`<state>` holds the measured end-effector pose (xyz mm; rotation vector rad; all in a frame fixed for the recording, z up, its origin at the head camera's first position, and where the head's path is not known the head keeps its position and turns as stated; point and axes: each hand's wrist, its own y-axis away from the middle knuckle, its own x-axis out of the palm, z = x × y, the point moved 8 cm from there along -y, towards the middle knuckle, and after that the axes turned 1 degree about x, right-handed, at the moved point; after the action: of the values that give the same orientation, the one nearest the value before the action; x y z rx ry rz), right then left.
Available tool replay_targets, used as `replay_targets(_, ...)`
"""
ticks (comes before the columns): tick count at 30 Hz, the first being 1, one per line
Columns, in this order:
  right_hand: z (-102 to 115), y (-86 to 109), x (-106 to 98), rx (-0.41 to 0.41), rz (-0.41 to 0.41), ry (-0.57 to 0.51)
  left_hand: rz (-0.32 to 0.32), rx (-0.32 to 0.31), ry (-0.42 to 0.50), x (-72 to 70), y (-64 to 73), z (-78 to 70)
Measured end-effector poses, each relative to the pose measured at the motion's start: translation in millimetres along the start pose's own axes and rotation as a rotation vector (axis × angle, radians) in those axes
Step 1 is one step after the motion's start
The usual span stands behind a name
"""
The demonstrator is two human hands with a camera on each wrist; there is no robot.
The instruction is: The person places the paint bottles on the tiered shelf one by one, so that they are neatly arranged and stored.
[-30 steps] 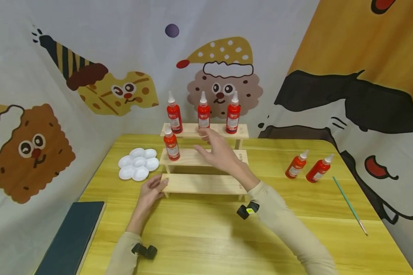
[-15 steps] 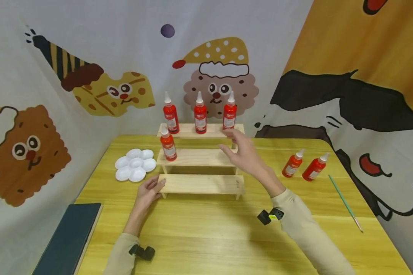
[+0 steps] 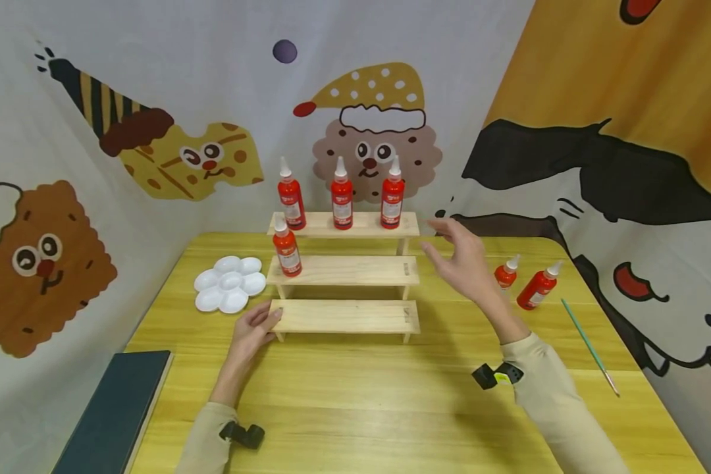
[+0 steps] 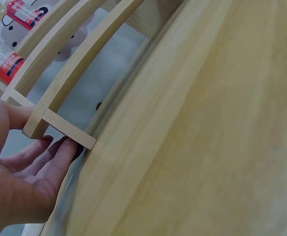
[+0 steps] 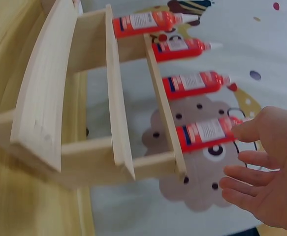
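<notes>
A three-tier wooden display stand [image 3: 349, 317] stands on the table, with three red squeeze bottles [image 3: 342, 204] upright on its top tier. One more red bottle [image 3: 287, 251] stands at the left of the middle tier; the bottom tier is bare. My left hand [image 3: 253, 332] grips the left end of that bottom tier, thumb on top and fingers below in the left wrist view. To the right of the stand my right hand [image 3: 465, 260] hovers, fingers spread and holding nothing. It partly covers one of two red bottles [image 3: 538, 286] on the table.
A white flower-shaped palette [image 3: 230, 284] lies left of the stand. A thin green paintbrush [image 3: 590, 347] is at the right, and a dark book [image 3: 115, 408] at the front left. Behind the table hangs a cartoon-printed cloth [image 3: 213, 59].
My right hand has moved right, from in front of the top tier's middle bottle past its right bottle to beyond the stand. The left hand keeps its grip. The view has shifted slightly.
</notes>
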<state>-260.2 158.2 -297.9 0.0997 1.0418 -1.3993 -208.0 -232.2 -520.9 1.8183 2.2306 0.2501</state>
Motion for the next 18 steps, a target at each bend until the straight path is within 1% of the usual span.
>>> replay_targets(2, -6, 2.3, -7, 0.011, -0.013, 0.007, 0.002, -0.002, -0.005, -0.4, 0.4, -0.2)
replay_targets(5, -17, 5.5, -17, 0.031, -0.055, 0.023, 0.008, -0.007, -0.014, -0.6, 1.7, -0.6)
replay_targets(9, -38, 9.8, -32, 0.063, -0.135, 0.039, 0.011, -0.010, -0.019, -0.8, 2.7, -1.2)
replay_targets(11, -49, 12.6, -39, 0.092, -0.162, 0.036, 0.009, -0.009, -0.018, -0.8, 2.7, -1.5)
replay_targets(14, -65, 18.0, -49, 0.162, -0.170, 0.032, 0.005, -0.006, -0.014, -0.5, 2.1, -1.5)
replay_targets(18, -83, 27.8, -59, 0.249, -0.156, 0.046, 0.006, -0.002, -0.009, -0.1, 1.9, -1.4)
